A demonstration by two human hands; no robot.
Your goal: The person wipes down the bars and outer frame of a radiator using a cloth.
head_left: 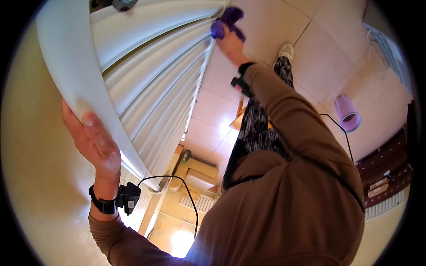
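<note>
My left hand (93,139) holds the near edge of a white ribbed radiator (151,75). Its thumb lies on the front side, while the other fingers reach behind the edge and are partly hidden. At the radiator's far end, my right hand (231,43) is closed on a bunched purple cloth (230,20). The cloth touches the end of the ribs. Black straps with small devices circle both wrists.
A purple wastebin (347,114) stands on the tiled floor (328,53). Black cables trail from the wrist devices. Dark red studded furniture (381,162) is at the right. A dark rounded object (124,4) is near the radiator's top, and wooden furniture (199,173) shows below.
</note>
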